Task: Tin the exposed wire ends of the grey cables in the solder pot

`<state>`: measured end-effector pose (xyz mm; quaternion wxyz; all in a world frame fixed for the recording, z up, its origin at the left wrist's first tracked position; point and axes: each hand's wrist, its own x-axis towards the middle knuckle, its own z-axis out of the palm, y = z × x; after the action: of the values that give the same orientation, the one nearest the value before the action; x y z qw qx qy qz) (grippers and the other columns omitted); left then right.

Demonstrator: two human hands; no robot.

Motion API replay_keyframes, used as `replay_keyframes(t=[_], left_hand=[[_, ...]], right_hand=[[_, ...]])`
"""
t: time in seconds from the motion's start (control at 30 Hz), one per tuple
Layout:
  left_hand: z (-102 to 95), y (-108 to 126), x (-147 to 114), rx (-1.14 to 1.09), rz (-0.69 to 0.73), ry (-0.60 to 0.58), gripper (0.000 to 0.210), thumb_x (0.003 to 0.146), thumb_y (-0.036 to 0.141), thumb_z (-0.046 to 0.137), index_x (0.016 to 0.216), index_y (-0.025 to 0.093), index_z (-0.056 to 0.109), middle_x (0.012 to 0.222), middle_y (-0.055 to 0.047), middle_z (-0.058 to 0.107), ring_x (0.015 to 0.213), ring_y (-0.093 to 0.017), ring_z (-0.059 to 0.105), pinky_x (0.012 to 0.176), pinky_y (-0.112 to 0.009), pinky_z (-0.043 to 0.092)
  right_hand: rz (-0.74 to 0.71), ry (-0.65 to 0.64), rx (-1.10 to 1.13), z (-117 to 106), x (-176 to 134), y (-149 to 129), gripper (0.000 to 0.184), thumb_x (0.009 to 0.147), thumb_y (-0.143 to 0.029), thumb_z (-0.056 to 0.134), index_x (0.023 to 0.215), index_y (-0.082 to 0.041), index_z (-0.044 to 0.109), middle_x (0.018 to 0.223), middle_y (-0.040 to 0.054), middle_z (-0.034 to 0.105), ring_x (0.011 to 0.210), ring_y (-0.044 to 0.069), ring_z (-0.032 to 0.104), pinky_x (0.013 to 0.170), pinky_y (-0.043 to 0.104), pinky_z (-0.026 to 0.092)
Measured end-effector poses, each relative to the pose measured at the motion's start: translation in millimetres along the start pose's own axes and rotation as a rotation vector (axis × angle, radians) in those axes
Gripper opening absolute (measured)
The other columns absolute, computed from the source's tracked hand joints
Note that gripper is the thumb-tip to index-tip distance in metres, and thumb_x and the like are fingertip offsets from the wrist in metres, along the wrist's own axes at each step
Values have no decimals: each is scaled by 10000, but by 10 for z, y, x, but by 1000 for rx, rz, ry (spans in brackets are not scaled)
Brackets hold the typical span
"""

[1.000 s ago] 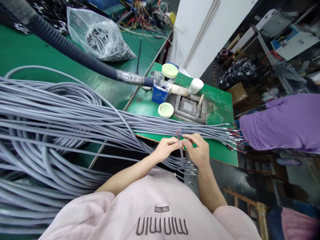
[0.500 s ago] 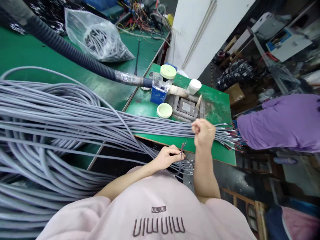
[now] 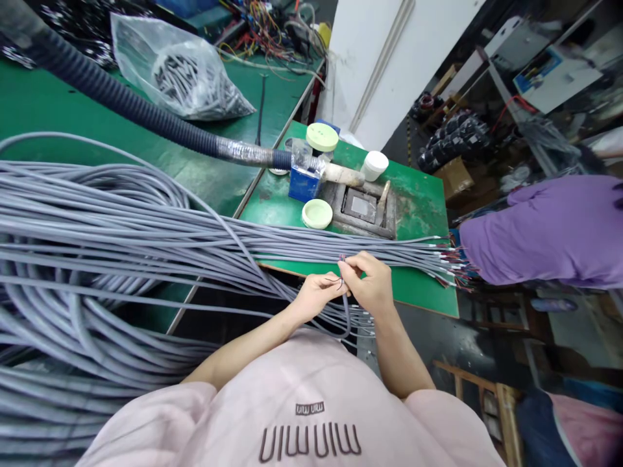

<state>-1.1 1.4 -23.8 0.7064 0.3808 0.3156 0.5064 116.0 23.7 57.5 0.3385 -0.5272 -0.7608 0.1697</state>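
Note:
My left hand (image 3: pixel 315 295) pinches the end of a grey cable (image 3: pixel 347 314), whose thin wires fan out at the fingertips. From the right, my right hand (image 3: pixel 370 279) has its thumb and finger closed on the wires of that same end. The cable curves down from the fingers toward my shirt. Behind both hands a thick bundle of grey cables (image 3: pixel 292 243) runs across the green bench, its stripped ends (image 3: pixel 457 263) showing red, white and dark wires at the right. Below my hands hangs another group of cable ends (image 3: pixel 363 319).
A dark ribbed hose (image 3: pixel 160 120) ends in a pale nozzle above a square metal pot (image 3: pixel 363 206). Around it stand a green-lidded jar (image 3: pixel 322 136), a white cup (image 3: pixel 374 165) and a shallow green lid (image 3: pixel 317 213). A person in purple (image 3: pixel 540 230) is at the right.
My right hand has come down and left from above the cable bundle to the cable end at my left hand. Its fingers now hold the wires there. My left hand has risen slightly.

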Motion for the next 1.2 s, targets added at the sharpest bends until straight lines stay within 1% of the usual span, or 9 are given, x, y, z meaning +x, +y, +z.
replay_keyframes(t=[0.17,0.33,0.47,0.57,0.63,0.77,0.87,1.03,1.2], left_hand=[[-38,8,26,-50,-15,51,272,699,412,744,666,142,741,759,-59,697,747,-154,603,802,-298,456],[-53,122,81,-240,-113,169,317,589,423,812,703,135,741,671,-48,689,632,-132,601,703,-271,470],[-53,223,115,-367,-148,171,330,555,396,835,701,118,734,610,-39,667,578,-108,587,621,-229,460],[-46,288,132,-434,-154,160,333,546,384,842,701,113,728,599,-26,655,558,-92,576,588,-204,461],[-43,321,139,-454,-148,143,320,559,379,836,684,109,718,599,-22,646,546,-86,566,555,-192,456],[-53,364,147,-455,-143,97,318,618,394,799,726,108,713,602,-15,633,506,-83,544,491,-190,443],[-83,399,156,-458,-133,127,334,604,388,808,781,119,721,613,-14,644,523,-92,560,503,-192,450],[-162,409,155,-335,-48,138,293,646,385,784,782,130,738,702,-38,690,637,-114,601,658,-233,482],[-131,331,120,-82,-1,82,283,688,411,747,750,136,751,781,-60,716,753,-165,638,783,-281,492]], right_hand=[[-30,97,84,-36,-39,19,199,825,-208,584,631,-192,628,586,-22,547,544,99,493,546,241,402],[-88,125,99,-91,-120,187,124,846,-195,578,801,-222,690,713,6,650,660,139,581,660,297,472],[-334,41,22,-81,-210,363,298,845,-127,547,1072,-278,666,963,52,675,901,191,618,793,366,507],[-517,-58,-61,-32,-259,432,434,823,-81,545,1186,-310,610,1221,80,590,1132,233,544,926,437,472],[-587,-77,-90,-1,-260,439,457,809,-102,588,1214,-316,590,1301,85,541,1209,253,490,965,460,452],[-659,-71,-102,35,-179,411,443,797,-197,661,1217,-314,583,1271,66,587,1250,257,454,988,461,438],[-693,-82,-81,46,-92,389,410,816,-221,647,1211,-309,583,1213,41,642,1255,242,454,1007,461,418],[-642,-115,18,18,20,324,366,848,-111,529,1161,-282,614,1195,52,654,1198,229,512,977,462,433],[-316,36,116,-32,151,154,151,824,-182,587,917,-256,681,865,33,689,870,201,618,816,403,488]])
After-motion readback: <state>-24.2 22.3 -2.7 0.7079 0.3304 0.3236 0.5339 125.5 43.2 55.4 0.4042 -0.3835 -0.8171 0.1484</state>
